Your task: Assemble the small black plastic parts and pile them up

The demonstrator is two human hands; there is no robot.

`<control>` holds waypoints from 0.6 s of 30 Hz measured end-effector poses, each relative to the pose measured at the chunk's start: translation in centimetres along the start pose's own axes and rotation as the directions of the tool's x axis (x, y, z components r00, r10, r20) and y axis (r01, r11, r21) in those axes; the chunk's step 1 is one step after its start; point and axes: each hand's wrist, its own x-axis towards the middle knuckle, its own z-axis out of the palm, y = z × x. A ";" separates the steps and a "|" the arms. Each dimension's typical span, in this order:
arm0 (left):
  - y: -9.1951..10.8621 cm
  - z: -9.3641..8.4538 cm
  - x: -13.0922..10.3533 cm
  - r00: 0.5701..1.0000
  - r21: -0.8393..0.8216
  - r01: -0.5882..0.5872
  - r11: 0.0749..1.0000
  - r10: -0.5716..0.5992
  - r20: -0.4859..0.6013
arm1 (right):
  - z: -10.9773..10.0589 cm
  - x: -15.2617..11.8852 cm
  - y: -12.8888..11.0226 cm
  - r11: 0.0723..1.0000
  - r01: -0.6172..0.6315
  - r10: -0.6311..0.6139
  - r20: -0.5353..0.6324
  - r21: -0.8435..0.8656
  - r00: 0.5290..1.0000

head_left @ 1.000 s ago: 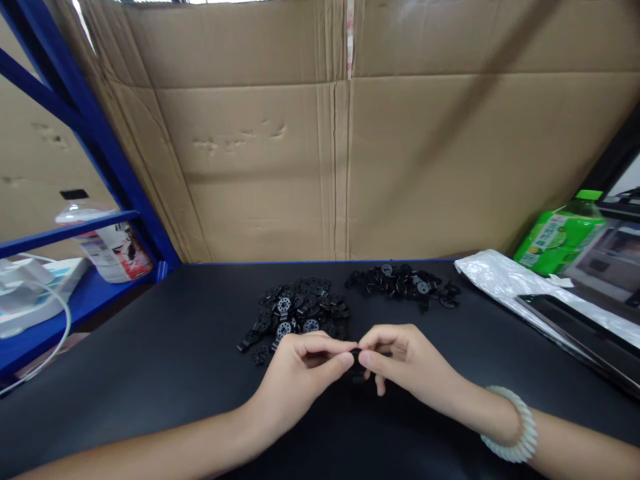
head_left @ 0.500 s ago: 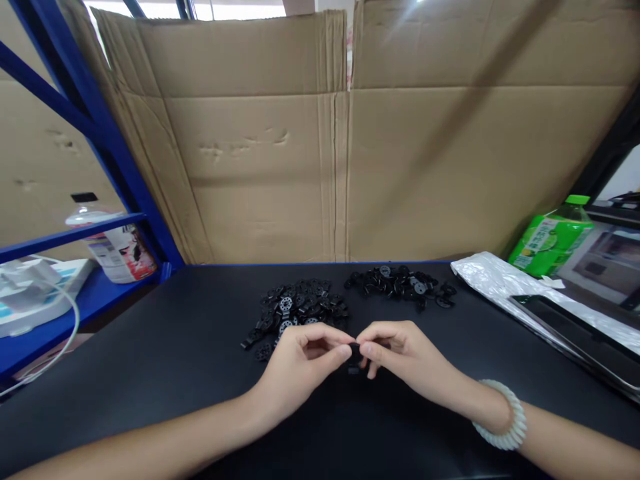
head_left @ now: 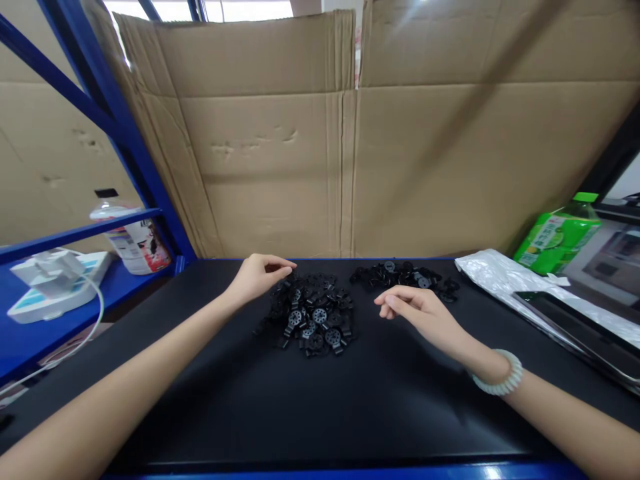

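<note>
My left hand [head_left: 263, 275] reaches to the back left edge of a heap of black plastic parts [head_left: 315, 317]. Its thumb and forefinger are pinched at a small black part, which is mostly hidden at the fingertips. The heaped parts have round discs with holes and a short tab. My right hand [head_left: 417, 310] hovers right of this heap, in front of a second pile of black round pieces [head_left: 397, 275]. Its fingers are loosely bent and slightly apart, with nothing visible in them.
A silver bubble-foil pouch [head_left: 485, 270] and a black phone-like slab [head_left: 575, 330] lie at the right, near a green bottle [head_left: 560, 233]. At the left, a blue shelf holds a power strip [head_left: 60, 283] and another bottle [head_left: 133, 243]. Cardboard [head_left: 270, 173] walls the back.
My hands, earlier together on a small black part in front of the heap, have separated. The left moved back and left to the heap; the right moved right and back. The view shifted slightly.
</note>
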 end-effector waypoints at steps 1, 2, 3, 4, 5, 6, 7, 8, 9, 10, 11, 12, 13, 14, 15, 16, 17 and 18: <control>0.0 0.2 0.0 1.000 0.014 -0.007 1.000 0.007 0.003 | -0.2 0.1 0.0 1.000 0.006 -0.006 -0.009 -0.018 1.000; 0.1 0.5 -0.2 1.000 0.026 -0.016 1.000 0.016 -0.001 | -0.5 0.3 0.0 0.999 0.015 -0.016 -0.022 -0.044 1.000; 0.4 0.7 -0.4 1.000 0.038 -0.028 0.999 0.028 -0.012 | -1.0 0.5 0.0 0.997 0.027 -0.030 -0.042 -0.079 0.999; 0.9 1.0 -0.8 0.999 0.047 -0.043 0.998 0.044 -0.027 | -1.6 0.8 0.0 0.991 0.037 -0.046 -0.074 -0.127 0.996; 1.5 1.3 -1.3 0.997 0.052 -0.061 0.997 0.063 -0.042 | -2.5 1.1 0.1 0.982 0.038 -0.060 -0.115 -0.183 0.991; 2.2 1.7 -1.9 0.995 0.053 -0.084 0.995 0.087 -0.052 | -3.6 1.4 0.2 0.971 0.031 -0.072 -0.167 -0.239 0.983; 3.0 2.2 -2.7 0.992 0.043 -0.116 0.992 0.118 -0.049 | -4.8 1.7 0.3 0.951 0.004 -0.078 -0.228 -0.308 0.971; 3.9 2.8 -3.6 0.988 0.026 -0.151 0.988 0.151 -0.037 | -6.2 2.0 0.5 0.938 -0.027 -0.071 -0.266 -0.345 0.961; 4.7 3.5 -4.5 0.979 -0.003 -0.202 0.979 0.202 -0.009 | -7.7 2.2 0.8 0.926 -0.056 -0.060 -0.293 -0.373 0.954; 5.5 4.3 -5.6 0.955 -0.071 -0.291 0.954 0.295 0.044 | -9.1 2.2 1.1 0.911 -0.086 -0.054 -0.323 -0.403 0.945; 6.1 5.2 -6.7 0.925 -0.143 -0.358 0.923 0.372 0.083 | -10.5 2.2 1.4 0.892 -0.116 -0.043 -0.338 -0.436 0.940; 6.6 6.0 -7.7 0.899 -0.214 -0.401 0.891 0.428 0.094 | -11.7 2.0 1.7 0.870 -0.142 -0.030 -0.340 -0.471 0.940; 6.9 6.8 -8.6 0.876 -0.271 -0.429 0.861 0.471 0.108 | -12.7 1.8 2.1 0.846 -0.166 -0.014 -0.332 -0.507 0.943; 7.1 7.4 -9.4 0.852 -0.319 -0.447 0.836 0.507 0.134 | -13.6 1.6 2.4 0.820 -0.186 0.006 -0.317 -0.542 0.948; 7.2 7.9 -10.1 0.831 -0.357 -0.465 0.810 0.539 0.141 | -14.2 1.4 2.7 0.794 -0.201 0.026 -0.297 -0.574 0.954; 7.2 8.3 -10.6 0.815 -0.383 -0.478 0.791 0.561 0.142 | -14.6 1.2 2.9 0.769 -0.211 0.045 -0.278 -0.603 0.959; 7.1 8.5 -10.9 0.804 -0.399 -0.488 0.776 0.578 0.138 | -14.9 1.0 3.2 0.747 -0.220 0.061 -0.264 -0.628 0.962; 7.0 8.7 -11.1 0.797 -0.410 -0.498 0.764 0.590 0.129 | -15.1 1.0 3.4 0.727 -0.226 0.072 -0.255 -0.648 0.964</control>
